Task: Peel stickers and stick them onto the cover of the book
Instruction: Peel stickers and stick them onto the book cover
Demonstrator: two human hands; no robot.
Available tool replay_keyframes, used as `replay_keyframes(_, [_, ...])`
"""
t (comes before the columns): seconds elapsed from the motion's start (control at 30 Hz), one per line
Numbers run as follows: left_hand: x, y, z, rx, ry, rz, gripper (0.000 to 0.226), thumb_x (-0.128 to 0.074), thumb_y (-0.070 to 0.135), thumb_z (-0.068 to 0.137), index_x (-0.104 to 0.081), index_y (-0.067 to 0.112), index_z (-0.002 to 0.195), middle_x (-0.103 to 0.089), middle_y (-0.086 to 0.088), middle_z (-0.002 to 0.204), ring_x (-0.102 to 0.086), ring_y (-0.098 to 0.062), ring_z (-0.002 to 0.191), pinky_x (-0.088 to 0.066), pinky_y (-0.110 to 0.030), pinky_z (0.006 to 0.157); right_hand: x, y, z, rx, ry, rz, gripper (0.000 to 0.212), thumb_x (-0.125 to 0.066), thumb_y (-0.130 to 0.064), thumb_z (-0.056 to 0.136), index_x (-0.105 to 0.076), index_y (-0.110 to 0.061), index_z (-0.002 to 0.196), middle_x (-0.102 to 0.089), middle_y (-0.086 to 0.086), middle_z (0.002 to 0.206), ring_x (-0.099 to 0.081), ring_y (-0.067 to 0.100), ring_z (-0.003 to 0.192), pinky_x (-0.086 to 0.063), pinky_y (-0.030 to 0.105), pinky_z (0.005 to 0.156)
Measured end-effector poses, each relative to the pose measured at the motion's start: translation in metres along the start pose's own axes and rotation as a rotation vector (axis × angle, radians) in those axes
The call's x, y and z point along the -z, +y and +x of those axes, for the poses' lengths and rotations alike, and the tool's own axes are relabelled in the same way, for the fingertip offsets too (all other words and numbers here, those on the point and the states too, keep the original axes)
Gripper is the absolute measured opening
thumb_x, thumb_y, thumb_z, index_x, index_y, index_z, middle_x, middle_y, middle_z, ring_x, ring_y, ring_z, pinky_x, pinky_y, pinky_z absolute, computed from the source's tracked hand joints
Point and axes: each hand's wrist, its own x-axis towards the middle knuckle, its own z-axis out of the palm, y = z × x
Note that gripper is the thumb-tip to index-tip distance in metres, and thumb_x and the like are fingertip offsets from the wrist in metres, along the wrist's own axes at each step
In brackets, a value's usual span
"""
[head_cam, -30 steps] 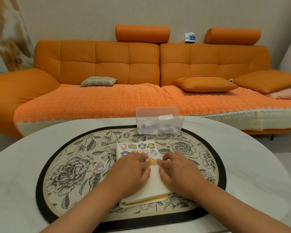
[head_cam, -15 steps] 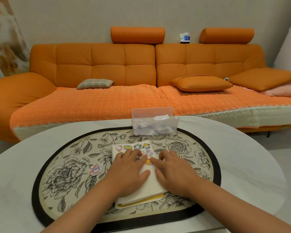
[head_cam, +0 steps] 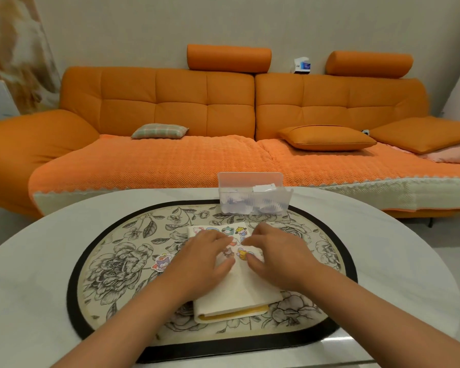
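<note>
A cream book (head_cam: 239,293) with yellow page edges lies closed on the floral mat (head_cam: 117,274). Several cartoon stickers (head_cam: 227,231) cover the far part of its cover. My left hand (head_cam: 202,264) rests flat on the left of the cover, fingers straight, touching the stickers. On the right of the cover lies my right hand (head_cam: 274,257), its fingers pressing near a yellow sticker (head_cam: 241,254). One loose sticker (head_cam: 162,262) lies on the mat left of the book.
A clear plastic box (head_cam: 252,199) holding paper bits stands at the mat's far edge. The mat sits on a round white table (head_cam: 24,301). Behind the table runs an orange sofa (head_cam: 223,115) with cushions.
The camera view swung left, so the scene shifted right in the frame. Both hands stayed flat on the cover, with the fingers sliding slightly over the stickers.
</note>
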Motion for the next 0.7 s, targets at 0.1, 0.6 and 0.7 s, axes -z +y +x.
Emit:
replay_keyframes(0.1, [0.020,-0.015,-0.006,0.042,0.098,-0.012,0.046,-0.049,0.041,0.101,-0.046,0.033,0.146,-0.050,0.015,0.136,-0.040,-0.007,0.128,-0.036,-0.034,0.110,-0.001,-0.024,0.015,0.050,0.040,0.060,0.038,-0.049,-0.048,0.098,-0.059,-0.038,0.133,-0.054,-0.015,0.125,-0.060,0.012,0.106,-0.046,0.030,0.078])
replay_keyframes(0.6, [0.037,-0.098,-0.053,0.234,0.013,0.116,0.044,-0.053,0.059,0.094,-0.058,0.039,0.133,-0.054,0.018,0.121,-0.043,-0.008,0.120,-0.048,-0.035,0.092,-0.046,-0.095,0.072,0.234,-0.046,0.067,0.031,-0.053,-0.041,0.099,-0.067,-0.033,0.125,-0.060,-0.009,0.121,-0.058,0.016,0.110,-0.047,0.032,0.080])
replay_keyframes(0.7, [0.035,-0.099,-0.052,0.249,0.056,0.050,0.036,-0.060,0.059,0.090,-0.064,0.042,0.121,-0.056,0.020,0.110,-0.047,-0.005,0.113,-0.048,-0.032,0.087,-0.052,-0.098,0.073,0.232,-0.035,0.073,0.032,-0.052,-0.046,0.098,-0.067,-0.034,0.124,-0.062,-0.010,0.115,-0.057,0.014,0.107,-0.046,0.030,0.077])
